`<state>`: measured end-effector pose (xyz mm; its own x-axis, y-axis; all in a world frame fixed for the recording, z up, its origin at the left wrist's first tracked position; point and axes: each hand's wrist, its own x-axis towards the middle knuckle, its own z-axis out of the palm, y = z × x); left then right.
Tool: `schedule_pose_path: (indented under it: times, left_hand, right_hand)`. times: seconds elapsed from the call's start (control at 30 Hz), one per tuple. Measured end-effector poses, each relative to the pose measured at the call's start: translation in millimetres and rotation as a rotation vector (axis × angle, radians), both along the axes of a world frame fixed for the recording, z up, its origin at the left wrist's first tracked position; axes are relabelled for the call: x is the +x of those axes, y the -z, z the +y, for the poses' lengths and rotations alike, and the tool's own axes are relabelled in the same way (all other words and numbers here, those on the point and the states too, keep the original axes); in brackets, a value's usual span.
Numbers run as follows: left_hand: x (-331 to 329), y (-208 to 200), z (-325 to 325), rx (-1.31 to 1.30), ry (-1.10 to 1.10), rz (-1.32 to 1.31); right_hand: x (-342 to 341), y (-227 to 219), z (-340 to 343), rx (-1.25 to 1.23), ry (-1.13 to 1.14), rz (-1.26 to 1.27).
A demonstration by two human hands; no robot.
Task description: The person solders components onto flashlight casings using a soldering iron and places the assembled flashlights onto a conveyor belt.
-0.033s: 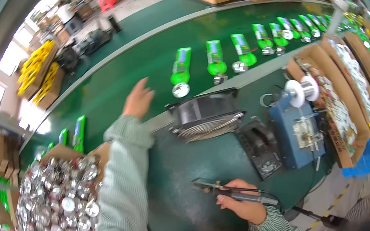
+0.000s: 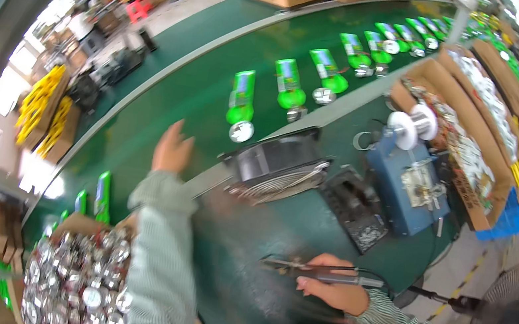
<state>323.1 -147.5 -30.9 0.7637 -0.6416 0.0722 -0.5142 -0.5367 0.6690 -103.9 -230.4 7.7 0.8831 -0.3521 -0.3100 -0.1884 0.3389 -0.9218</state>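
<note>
My left hand reaches out over the green conveyor belt, index finger stretched out and nothing visible in it. Closest to it is a bright green plastic piece with a round silver disc at its near end. Several similar green pieces form a row along the belt toward the far right. My right hand is closed around a soldering iron, whose thin tip points left above the dark green worktop. A cable runs from the iron's rear end.
A black fan-like box stands at the worktop's far edge. Right of it are a black tray and a blue machine with a white wire spool. Cardboard boxes of parts lie beyond. Silver round parts heap beside my left arm.
The whole view has shifted slightly, so the belt and worktop sit further left. My left hand has drawn back a little toward me. My right hand keeps its grip on the soldering iron.
</note>
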Motion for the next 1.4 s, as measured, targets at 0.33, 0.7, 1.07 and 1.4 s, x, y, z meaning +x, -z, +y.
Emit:
schedule_pose_path:
  times: [0.33,0.7,1.07,1.4]
  left_hand:
    - [112.6,18.1,226.3,0.852,-0.751,-0.158]
    - [105.9,0.9,215.5,0.818,-0.57,-0.347]
    - [-193.8,-66.9,129.6,0.237,0.105,-0.18]
    - [-330.5,-54.7,161.4,0.386,0.059,-0.175]
  right_hand:
    - [4.2,7.1,-5.6,-0.128,-0.141,-0.023]
    - [-9.5,-0.3,6.8,-0.134,-0.065,-0.138]
    - [-23.1,-4.9,13.7,-0.21,-0.006,-0.24]
    - [-29.9,-8.9,31.1,-0.08,0.026,-0.234]
